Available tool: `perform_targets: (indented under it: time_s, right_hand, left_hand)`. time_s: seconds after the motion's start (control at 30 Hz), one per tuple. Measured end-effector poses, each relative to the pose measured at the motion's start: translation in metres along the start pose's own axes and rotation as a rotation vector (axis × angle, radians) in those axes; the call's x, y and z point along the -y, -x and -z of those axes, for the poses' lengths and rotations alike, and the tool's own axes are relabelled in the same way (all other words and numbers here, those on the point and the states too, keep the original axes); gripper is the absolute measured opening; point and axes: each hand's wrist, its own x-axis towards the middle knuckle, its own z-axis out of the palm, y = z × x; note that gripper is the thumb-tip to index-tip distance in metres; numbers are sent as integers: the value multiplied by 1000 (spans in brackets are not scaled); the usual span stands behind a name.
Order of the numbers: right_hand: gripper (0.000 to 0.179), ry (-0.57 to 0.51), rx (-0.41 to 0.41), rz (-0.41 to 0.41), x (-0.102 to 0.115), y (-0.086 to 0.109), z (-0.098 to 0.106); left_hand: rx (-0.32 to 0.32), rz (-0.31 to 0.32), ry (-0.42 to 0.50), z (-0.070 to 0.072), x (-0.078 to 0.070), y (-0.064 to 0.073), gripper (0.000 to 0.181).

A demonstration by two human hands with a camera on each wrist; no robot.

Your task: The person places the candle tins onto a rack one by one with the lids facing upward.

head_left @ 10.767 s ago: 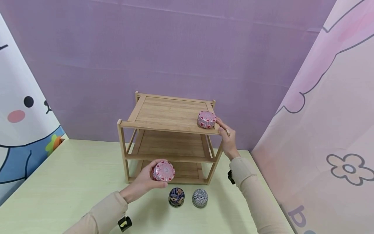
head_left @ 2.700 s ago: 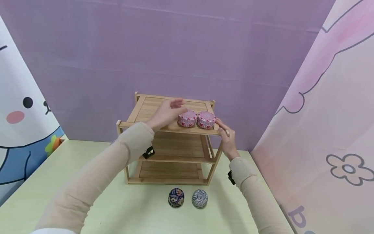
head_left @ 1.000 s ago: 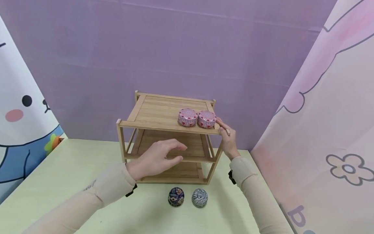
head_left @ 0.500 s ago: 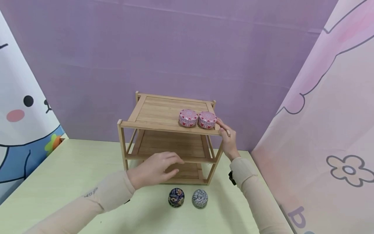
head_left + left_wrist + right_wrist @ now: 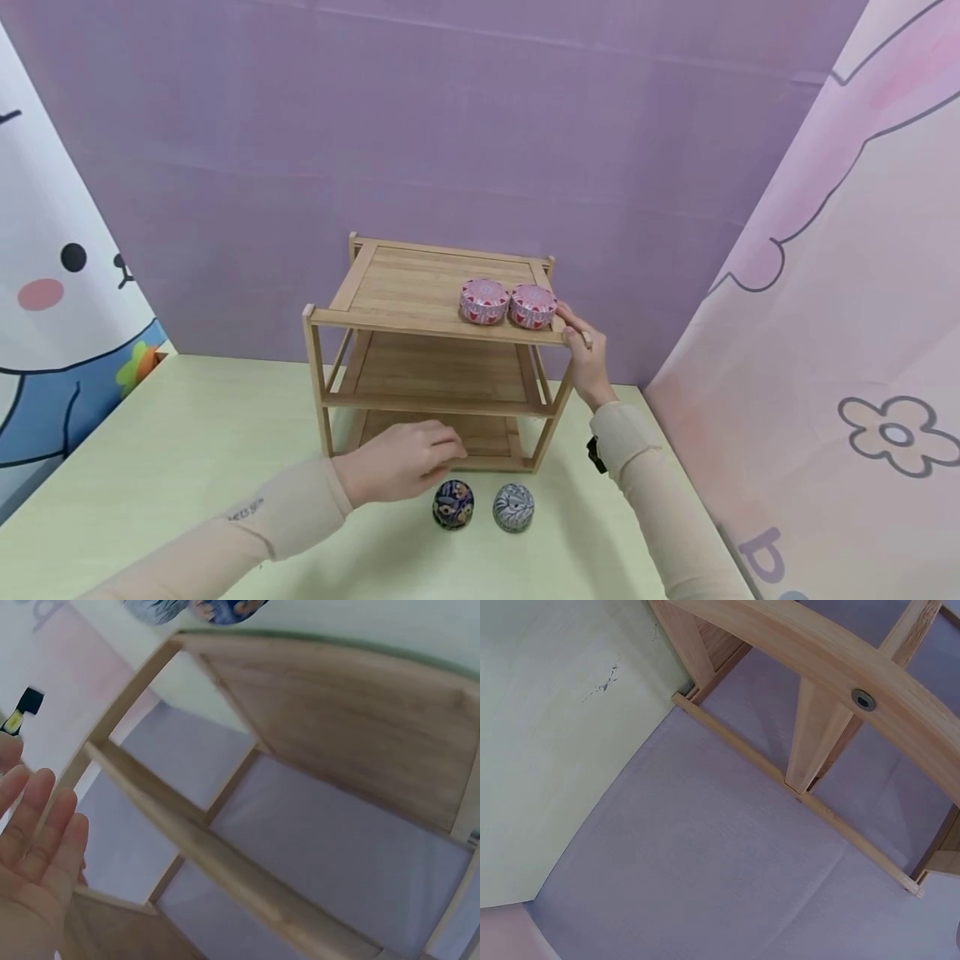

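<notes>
My right hand (image 5: 588,358) grips the front right corner of a three-tier wooden shelf (image 5: 442,325). Beside those fingers, on the top tier, sits a round pink patterned tin (image 5: 533,307), with a second pink tin (image 5: 483,302) just to its left. My left hand (image 5: 405,462) holds nothing; it hovers in front of the bottom tier, fingertips just up and left of a dark blue floral tin (image 5: 453,505). In the left wrist view its fingers (image 5: 56,825) look loosely extended. To the right of the dark tin, a grey-white leaf-patterned tin (image 5: 513,508) stands on the table.
The shelf stands on a pale green table (image 5: 232,417) near a purple backdrop (image 5: 480,133). A printed panel with a cartoon animal (image 5: 67,275) closes the left side, and a pink panel with a flower (image 5: 892,433) the right.
The left hand set the second pink tin on the top tier beside the first and let it go. It then came back and down towards the dark tin. The right hand stayed put.
</notes>
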Motion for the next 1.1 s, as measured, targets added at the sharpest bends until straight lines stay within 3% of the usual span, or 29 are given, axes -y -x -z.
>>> perform_targets:
  time_s: [0.23,0.43,0.63,0.73,0.97,1.1]
  right_hand:
    - [36,-11,-2,-7,-5,0,0]
    - [37,-16,-4,3,-5,0,0]
    - [36,-6,-1,8,-3,0,-1]
    - [37,3,-1,5,-1,1,-1]
    - [37,-23,-19,-3,-2,0,-1]
    - [35,-41,-25,-9,-16,-2,2]
  left_hand:
    - [19,-78,-117,-23,-5,10,28]
    - [-26,-222,-227,-43,-7,15,27]
    - [30,-357,-403,-63,-10,23,45]
    - [65,-386,-473,-70,-10,25,49]
    - [83,-418,-602,-91,-7,24,47]
    - [142,-437,-684,-101,-8,21,52]
